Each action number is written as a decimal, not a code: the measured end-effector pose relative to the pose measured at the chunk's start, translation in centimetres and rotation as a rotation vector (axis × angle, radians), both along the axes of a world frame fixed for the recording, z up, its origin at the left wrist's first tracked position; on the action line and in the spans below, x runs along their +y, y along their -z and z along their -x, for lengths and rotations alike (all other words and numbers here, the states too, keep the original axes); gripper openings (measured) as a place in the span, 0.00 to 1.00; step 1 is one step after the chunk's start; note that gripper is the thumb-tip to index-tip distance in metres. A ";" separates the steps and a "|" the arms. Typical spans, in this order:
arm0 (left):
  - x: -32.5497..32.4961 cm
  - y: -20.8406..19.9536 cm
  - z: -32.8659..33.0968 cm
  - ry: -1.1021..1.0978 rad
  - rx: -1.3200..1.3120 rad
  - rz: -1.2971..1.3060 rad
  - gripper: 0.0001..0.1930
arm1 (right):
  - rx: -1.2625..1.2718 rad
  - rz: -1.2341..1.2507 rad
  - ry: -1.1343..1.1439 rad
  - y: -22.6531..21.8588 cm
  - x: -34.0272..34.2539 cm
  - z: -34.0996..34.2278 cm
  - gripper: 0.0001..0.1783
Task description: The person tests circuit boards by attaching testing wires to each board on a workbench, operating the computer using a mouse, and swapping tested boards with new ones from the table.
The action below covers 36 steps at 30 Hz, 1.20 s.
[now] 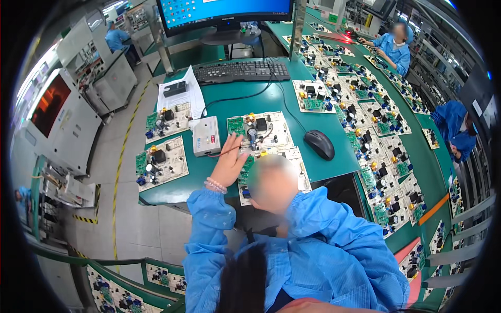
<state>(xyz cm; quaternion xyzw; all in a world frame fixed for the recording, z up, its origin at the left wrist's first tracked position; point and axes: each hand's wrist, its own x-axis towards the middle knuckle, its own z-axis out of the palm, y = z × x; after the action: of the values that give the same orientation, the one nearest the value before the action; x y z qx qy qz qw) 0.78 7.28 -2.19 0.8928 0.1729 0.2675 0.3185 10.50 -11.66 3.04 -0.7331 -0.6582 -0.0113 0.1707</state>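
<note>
My left hand [228,164], with a pink bead bracelet at its wrist, lies with fingers stretched out. Its fingertips reach the near left edge of a cream circuit board [269,129] carrying a green sub-board, black blocks and capacitors. A second circuit board [244,180] lies nearer me, partly covered by my right hand [274,183]. A blurred patch covers that hand, so its fingers and anything in them cannot be made out. Left of the boards stands a small white box [206,136] with red markings. A dark reddish wire [223,153] runs from the box past my left hand.
Two more circuit boards [163,166] lie at the bench's left, below papers [195,96] with a black device. A keyboard [235,72], monitor [227,15] and mouse [319,144] stand beyond and right. Rows of boards [376,156] fill the right bench, where co-workers [399,49] sit.
</note>
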 end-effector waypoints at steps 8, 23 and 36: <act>-0.7 -0.7 -0.2 -0.030 0.017 -0.102 0.30 | 0.028 -0.118 -0.071 0.5 2.2 -1.9 0.40; -0.1 -0.7 0.1 0.058 0.065 -0.070 0.31 | 0.084 0.007 0.102 -6.7 0.3 -14.2 0.18; -1.0 -1.8 -0.1 0.038 0.084 -0.048 0.30 | 0.222 0.036 1.283 0.8 -24.1 -51.1 0.37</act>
<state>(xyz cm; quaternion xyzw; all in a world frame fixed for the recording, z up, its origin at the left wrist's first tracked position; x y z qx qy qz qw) 0.86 6.30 -0.44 0.9138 0.1626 0.2279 0.2943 61.59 -35.76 2.19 -0.9802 -0.0684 -0.0241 0.1845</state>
